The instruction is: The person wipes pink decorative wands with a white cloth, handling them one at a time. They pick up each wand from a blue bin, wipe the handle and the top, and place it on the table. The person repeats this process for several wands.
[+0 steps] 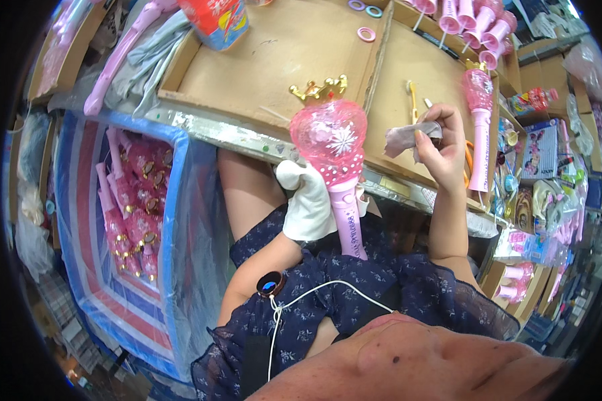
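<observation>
My left hand (306,203) wears a white glove and grips a toy princess wand just below its head. The wand's translucent pink head (326,140) bears a white snowflake and white dots, with a gold crown (322,91) on top. Its lilac handle (348,220) carries printed lettering and points down towards my lap. To the right, my bare right hand (444,150) pinches a crumpled greyish rag (406,136) between thumb and fingers, apart from the wand. A second crowned wand (480,125) stands beyond that hand.
A cardboard tray (281,65) on the bench holds a red cup (218,20) and small rings (366,34). Beside it lie a yellow toothbrush (413,100) and orange-handled scissors (468,160). Several wands fill a striped bag (93,210) at left. Pink wand parts (474,30) sit top right.
</observation>
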`<act>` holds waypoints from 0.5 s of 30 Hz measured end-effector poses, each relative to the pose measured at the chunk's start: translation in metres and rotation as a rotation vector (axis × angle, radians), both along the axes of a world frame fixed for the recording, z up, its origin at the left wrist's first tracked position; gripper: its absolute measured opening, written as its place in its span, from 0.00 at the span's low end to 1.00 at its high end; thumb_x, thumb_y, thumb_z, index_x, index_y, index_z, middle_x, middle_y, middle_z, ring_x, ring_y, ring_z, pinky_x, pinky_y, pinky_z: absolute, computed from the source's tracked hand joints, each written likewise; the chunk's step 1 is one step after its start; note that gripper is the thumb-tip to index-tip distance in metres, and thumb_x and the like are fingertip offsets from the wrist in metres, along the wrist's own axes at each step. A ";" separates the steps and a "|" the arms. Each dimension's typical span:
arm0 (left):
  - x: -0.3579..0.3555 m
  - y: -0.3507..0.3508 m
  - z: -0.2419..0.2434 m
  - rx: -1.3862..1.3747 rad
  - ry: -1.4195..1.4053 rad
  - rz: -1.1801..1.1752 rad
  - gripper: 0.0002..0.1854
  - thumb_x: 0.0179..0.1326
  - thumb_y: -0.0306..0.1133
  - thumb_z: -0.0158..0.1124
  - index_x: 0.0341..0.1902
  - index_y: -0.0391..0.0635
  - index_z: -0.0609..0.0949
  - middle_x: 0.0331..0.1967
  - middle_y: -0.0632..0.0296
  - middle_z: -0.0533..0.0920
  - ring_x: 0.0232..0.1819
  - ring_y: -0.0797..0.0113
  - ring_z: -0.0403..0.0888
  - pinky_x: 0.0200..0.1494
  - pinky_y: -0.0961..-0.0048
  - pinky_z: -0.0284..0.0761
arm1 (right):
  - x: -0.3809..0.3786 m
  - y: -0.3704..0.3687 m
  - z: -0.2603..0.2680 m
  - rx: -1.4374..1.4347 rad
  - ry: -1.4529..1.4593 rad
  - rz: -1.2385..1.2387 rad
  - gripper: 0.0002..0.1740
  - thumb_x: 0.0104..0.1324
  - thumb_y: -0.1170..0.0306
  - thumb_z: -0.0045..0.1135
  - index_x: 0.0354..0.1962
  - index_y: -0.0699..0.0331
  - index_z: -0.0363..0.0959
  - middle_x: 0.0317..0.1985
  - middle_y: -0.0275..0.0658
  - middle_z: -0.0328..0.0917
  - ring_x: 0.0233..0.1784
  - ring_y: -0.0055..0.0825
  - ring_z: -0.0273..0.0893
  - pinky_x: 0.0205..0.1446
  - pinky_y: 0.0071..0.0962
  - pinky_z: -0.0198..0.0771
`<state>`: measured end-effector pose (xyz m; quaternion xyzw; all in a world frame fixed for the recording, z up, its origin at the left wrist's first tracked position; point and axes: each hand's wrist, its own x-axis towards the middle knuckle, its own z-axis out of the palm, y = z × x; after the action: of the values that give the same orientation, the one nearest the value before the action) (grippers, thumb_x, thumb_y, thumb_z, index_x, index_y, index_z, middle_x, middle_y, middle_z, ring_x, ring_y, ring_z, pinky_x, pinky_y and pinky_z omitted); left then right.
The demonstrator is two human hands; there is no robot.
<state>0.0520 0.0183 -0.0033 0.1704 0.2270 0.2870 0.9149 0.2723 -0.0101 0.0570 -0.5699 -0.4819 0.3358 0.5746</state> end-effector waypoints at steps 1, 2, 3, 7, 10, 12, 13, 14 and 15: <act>0.000 -0.001 -0.001 -0.021 -0.017 0.009 0.50 0.49 0.81 0.49 0.57 0.46 0.72 0.38 0.59 0.78 0.35 0.64 0.80 0.38 0.62 0.79 | -0.007 -0.001 0.002 -0.033 -0.022 -0.015 0.18 0.62 0.79 0.57 0.49 0.64 0.64 0.38 0.32 0.68 0.36 0.14 0.68 0.39 0.17 0.65; 0.000 -0.002 -0.002 -0.012 -0.017 0.006 0.50 0.50 0.81 0.47 0.58 0.46 0.72 0.39 0.60 0.78 0.36 0.64 0.79 0.40 0.62 0.79 | -0.015 -0.003 0.005 -0.063 -0.058 0.001 0.15 0.62 0.78 0.59 0.46 0.65 0.66 0.38 0.32 0.71 0.38 0.15 0.70 0.40 0.18 0.67; 0.000 -0.004 -0.003 -0.030 -0.004 0.022 0.49 0.53 0.80 0.45 0.58 0.46 0.72 0.39 0.60 0.78 0.36 0.65 0.79 0.39 0.64 0.78 | -0.023 -0.004 0.008 -0.091 -0.080 0.028 0.13 0.59 0.79 0.61 0.43 0.66 0.72 0.36 0.34 0.75 0.40 0.19 0.74 0.39 0.20 0.69; 0.004 -0.005 -0.007 -0.004 0.030 0.067 0.47 0.56 0.80 0.44 0.57 0.46 0.73 0.37 0.62 0.78 0.34 0.67 0.79 0.36 0.69 0.78 | -0.048 0.004 0.011 0.189 -0.506 0.139 0.16 0.52 0.84 0.63 0.40 0.66 0.80 0.39 0.40 0.80 0.38 0.30 0.78 0.41 0.24 0.73; 0.006 -0.003 -0.009 -0.043 -0.004 0.057 0.48 0.54 0.81 0.44 0.56 0.46 0.73 0.37 0.62 0.78 0.32 0.68 0.78 0.34 0.69 0.78 | -0.069 0.008 0.004 0.094 -0.210 -0.017 0.15 0.53 0.83 0.65 0.40 0.66 0.80 0.40 0.42 0.79 0.40 0.30 0.78 0.44 0.26 0.75; 0.008 -0.002 -0.009 -0.043 0.002 0.066 0.50 0.52 0.82 0.44 0.57 0.46 0.72 0.37 0.62 0.79 0.32 0.68 0.79 0.34 0.69 0.78 | -0.073 0.011 0.000 0.138 -0.311 -0.042 0.14 0.53 0.82 0.66 0.40 0.65 0.80 0.39 0.41 0.78 0.41 0.30 0.78 0.44 0.26 0.75; 0.009 -0.003 -0.008 -0.033 0.018 0.079 0.52 0.50 0.83 0.44 0.58 0.45 0.72 0.37 0.62 0.79 0.33 0.68 0.79 0.34 0.69 0.79 | -0.074 0.012 -0.001 0.157 -0.359 -0.057 0.14 0.53 0.82 0.67 0.40 0.65 0.80 0.38 0.41 0.78 0.41 0.30 0.78 0.44 0.26 0.75; 0.011 -0.003 -0.008 -0.023 0.036 0.091 0.53 0.48 0.84 0.45 0.59 0.45 0.71 0.37 0.61 0.79 0.33 0.68 0.80 0.34 0.69 0.79 | -0.078 0.013 -0.003 0.201 -0.402 -0.098 0.13 0.53 0.81 0.68 0.38 0.64 0.81 0.37 0.40 0.77 0.39 0.29 0.77 0.41 0.25 0.74; 0.012 -0.004 -0.008 -0.046 0.082 0.120 0.55 0.46 0.84 0.45 0.60 0.44 0.71 0.38 0.61 0.79 0.33 0.67 0.80 0.35 0.69 0.79 | -0.078 0.014 -0.002 0.230 -0.471 -0.071 0.13 0.52 0.80 0.69 0.37 0.64 0.81 0.36 0.40 0.77 0.39 0.29 0.77 0.40 0.26 0.73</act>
<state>0.0637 0.0142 -0.0115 0.1472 0.2808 0.3290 0.8895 0.1941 0.0041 0.0546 -0.5797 -0.6173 0.1164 0.5190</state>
